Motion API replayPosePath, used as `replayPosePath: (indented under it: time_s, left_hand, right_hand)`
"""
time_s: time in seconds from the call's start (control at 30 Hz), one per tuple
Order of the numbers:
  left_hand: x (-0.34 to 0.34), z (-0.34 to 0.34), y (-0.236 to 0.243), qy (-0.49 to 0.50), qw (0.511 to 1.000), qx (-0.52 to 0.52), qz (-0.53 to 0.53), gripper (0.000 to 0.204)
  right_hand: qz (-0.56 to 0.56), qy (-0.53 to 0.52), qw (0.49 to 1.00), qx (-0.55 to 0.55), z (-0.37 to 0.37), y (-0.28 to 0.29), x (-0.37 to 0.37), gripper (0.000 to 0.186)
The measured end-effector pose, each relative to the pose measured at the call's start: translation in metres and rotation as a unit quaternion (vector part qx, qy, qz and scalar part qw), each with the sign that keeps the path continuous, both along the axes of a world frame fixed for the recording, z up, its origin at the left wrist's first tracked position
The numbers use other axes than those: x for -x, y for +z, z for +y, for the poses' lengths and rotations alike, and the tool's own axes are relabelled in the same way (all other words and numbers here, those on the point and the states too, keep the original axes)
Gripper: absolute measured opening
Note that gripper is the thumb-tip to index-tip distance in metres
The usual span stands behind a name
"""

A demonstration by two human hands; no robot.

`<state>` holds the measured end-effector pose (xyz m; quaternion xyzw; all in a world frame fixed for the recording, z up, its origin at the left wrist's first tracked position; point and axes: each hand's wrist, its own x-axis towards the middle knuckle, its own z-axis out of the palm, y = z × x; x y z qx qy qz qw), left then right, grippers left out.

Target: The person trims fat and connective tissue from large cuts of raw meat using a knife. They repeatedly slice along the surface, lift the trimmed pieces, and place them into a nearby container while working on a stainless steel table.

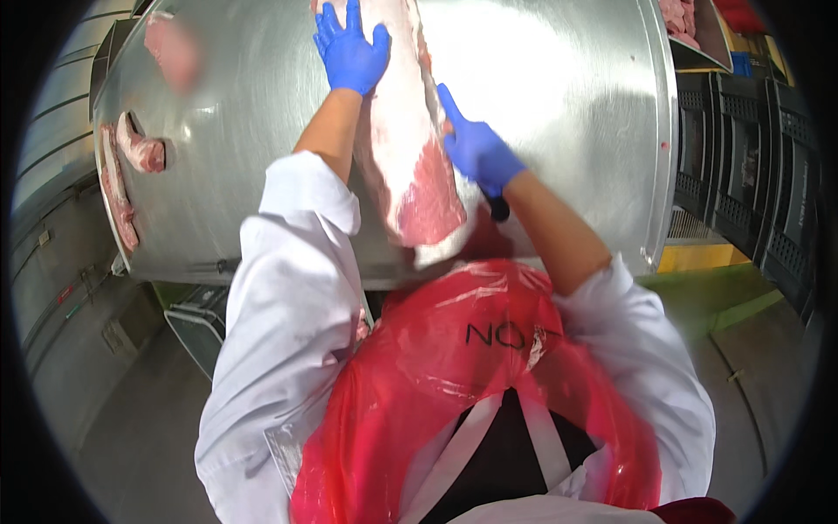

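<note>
A long pale slab of pork loin [397, 153], fat side largely up with pink lean at its near end, lies lengthwise on the metal table [559, 105]. My left hand [352, 51], in a blue glove, rests on its far part with the fingers spread. At the loin's right edge is my right hand [480, 153], gloved in blue too, closed around a knife. The knife's black handle [498, 208] sticks out below the fist, and the index finger stretches forward along the meat's side. The blade is hard to make out against the loin.
Toward the table's left edge lie a strip of meat [118, 188], a smaller cut [140, 147] and a blurred pink piece [173, 51]. Black plastic crates [742, 157] stand right of the table. A tray of meat [690, 26] is at the far right corner.
</note>
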<state>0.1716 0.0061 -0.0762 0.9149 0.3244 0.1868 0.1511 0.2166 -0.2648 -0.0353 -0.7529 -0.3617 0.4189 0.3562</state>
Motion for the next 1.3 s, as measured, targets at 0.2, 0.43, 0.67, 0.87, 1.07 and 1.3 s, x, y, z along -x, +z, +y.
replayPosePath:
  time_s: [0.2, 0.43, 0.67, 0.87, 1.07, 1.3]
  left_hand:
    - [0.106, -0.107, 0.02, -0.078, 0.988, 0.103, 0.085, 0.089]
    - [0.11, -0.123, 0.017, -0.02, 0.999, 0.029, 0.035, 0.084]
    - [0.103, -0.134, 0.016, 0.021, 0.999, -0.008, 0.04, 0.079]
    - [0.1, -0.14, 0.018, 0.024, 0.994, -0.1, 0.029, 0.069]
    - [0.042, -0.152, 0.079, 0.18, 0.918, 0.166, 0.31, 0.13]
    - [0.051, -0.043, 0.077, 0.071, 0.954, 0.135, 0.256, 0.083]
  right_hand:
    - [0.073, 0.004, 0.993, 0.089, 0.023, 0.041, -0.024, 0.079]
    - [0.006, 0.035, 0.999, 0.023, -0.002, 0.011, 0.012, 0.082]
    - [-0.116, 0.07, 0.99, -0.038, -0.092, -0.012, 0.082, 0.073]
    - [0.021, 0.012, 1.0, 0.012, -0.194, 0.039, 0.168, 0.074]
    - [0.007, 0.062, 0.995, 0.075, -0.317, 0.107, 0.162, 0.078]
    - [0.104, -0.236, 0.959, 0.116, -0.393, 0.124, 0.089, 0.088]
